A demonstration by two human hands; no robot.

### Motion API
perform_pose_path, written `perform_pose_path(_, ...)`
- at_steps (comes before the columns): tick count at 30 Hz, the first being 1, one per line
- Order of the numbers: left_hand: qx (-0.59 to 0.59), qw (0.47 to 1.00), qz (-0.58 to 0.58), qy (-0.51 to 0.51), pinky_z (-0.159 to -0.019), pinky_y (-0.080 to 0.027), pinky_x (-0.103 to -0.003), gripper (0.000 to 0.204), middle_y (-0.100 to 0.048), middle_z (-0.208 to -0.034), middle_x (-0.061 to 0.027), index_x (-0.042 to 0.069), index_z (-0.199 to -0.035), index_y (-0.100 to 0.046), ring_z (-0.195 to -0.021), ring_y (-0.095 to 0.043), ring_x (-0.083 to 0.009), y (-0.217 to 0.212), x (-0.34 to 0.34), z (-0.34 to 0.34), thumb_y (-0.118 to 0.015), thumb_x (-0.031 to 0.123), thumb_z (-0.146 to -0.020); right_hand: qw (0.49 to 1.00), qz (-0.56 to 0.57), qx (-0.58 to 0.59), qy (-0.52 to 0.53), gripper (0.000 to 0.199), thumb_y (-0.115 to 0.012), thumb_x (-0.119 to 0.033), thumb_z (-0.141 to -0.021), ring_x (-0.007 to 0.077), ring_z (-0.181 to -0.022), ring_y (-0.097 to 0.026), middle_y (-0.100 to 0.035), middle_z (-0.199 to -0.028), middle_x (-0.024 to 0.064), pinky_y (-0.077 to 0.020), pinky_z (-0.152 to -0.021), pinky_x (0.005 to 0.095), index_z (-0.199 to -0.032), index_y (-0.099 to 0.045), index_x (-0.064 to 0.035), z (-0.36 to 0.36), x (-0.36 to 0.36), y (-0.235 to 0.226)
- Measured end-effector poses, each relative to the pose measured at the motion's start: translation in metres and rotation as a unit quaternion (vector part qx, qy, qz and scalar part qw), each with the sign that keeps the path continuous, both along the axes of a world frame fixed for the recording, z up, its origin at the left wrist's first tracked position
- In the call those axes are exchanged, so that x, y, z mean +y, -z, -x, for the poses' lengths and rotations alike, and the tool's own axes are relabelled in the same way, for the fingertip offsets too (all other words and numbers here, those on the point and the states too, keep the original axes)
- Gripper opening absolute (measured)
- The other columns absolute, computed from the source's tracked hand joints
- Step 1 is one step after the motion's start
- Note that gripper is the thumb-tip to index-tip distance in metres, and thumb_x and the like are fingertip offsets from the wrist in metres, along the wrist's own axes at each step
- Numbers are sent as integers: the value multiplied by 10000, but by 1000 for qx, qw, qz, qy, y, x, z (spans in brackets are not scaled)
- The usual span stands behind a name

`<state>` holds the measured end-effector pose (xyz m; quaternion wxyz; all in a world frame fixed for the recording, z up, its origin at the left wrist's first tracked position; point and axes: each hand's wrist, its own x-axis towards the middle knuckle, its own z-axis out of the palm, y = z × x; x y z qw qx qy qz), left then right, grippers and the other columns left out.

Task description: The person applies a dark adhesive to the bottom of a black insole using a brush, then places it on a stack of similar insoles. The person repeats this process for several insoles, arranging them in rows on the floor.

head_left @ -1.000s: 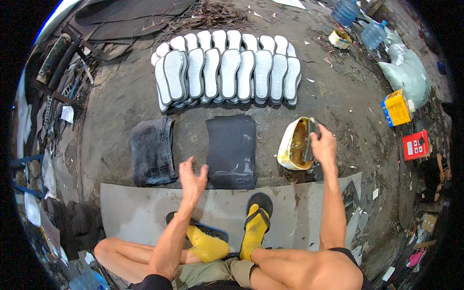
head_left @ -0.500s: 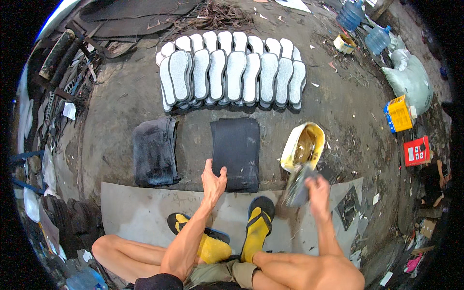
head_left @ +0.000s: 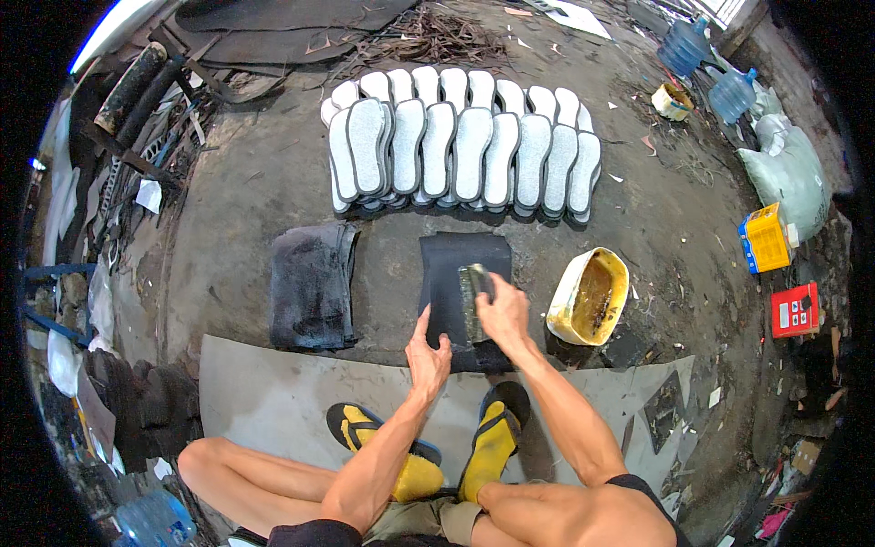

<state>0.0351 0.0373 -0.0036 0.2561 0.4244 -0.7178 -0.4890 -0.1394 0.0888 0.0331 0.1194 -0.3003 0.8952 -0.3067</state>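
A stack of black rectangular sheets (head_left: 445, 273) lies on the floor in front of my feet. My left hand (head_left: 427, 360) rests at its near left corner, thumb and fingers apart, holding nothing. In my right hand (head_left: 503, 312) is a wide, flat brush (head_left: 473, 305), its yellowish, smeared working edge against the top sheet; whether it has bristles or a plain blade is blurred. To the right of the stack stands a white, yellow-stained tub (head_left: 558, 310) with brown, glue-like liquid inside. Another pile of black sheets (head_left: 312, 287), greyish and scuffed on top, lies to the left.
Rows of stacked sole-shaped pieces (head_left: 469, 155), pale on top with dark edges, lie beyond the sheets. A grey mat (head_left: 273, 383) spreads under my feet. At right are a yellow can (head_left: 766, 239), a red box (head_left: 795, 310) and a pale sack (head_left: 786, 169).
My right hand has swung left with the brush, from beside the tub onto the top black sheet. My left hand stays by the stack's near left corner. The whole view has shifted slightly.
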Motion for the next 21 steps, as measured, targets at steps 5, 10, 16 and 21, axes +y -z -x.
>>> perform_pose_path(5, -30, 999, -37, 9, -636, -512, -384, 686, -678, -816, -168, 109, -1613, -562, -605, -549, -184, -8, -1, 4, -649, -36, -948, 994, 24, 105, 19, 409, -687, -135, -906, 492, -964, -757, -787, -1031, 268, -585, -860, 584, -1307, -743, -75, 51, -6, 18)
perform_pose_path(10, -46, 999, -10, 12, -800, -568, -449, 683, -751, -969, -255, 103, -1585, -592, -796, -708, -340, 0, 4, 2, -672, -12, -917, 957, -37, 114, -264, 317, -667, -120, -866, 411, -976, -771, -809, -1006, 175, -636, -858, 523, -1123, -830, -207, 11, -94, 13)
perform_pose_path(16, -14, 987, -155, -33, -1102, -537, -433, 625, -755, -1320, -289, -32, -1507, -621, -1238, -734, -370, 9, -14, -4, -722, 32, -894, 949, 83, 65, -297, 399, -658, -83, -877, 395, -1070, -716, -795, -1081, 154, -583, -966, 527, -1236, -799, -183, 32, -58, -9)
perform_pose_path(21, -40, 980, -179, -70, -1126, -551, -463, 585, -698, -1417, -230, -56, -1475, -625, -1235, -718, -337, -2, -7, -19, -822, 198, -987, 978, -31, 114, -173, 432, -629, -32, -859, 383, -1078, -726, -790, -1118, 154, -590, -964, 516, -1222, -810, -181, 53, -40, 1)
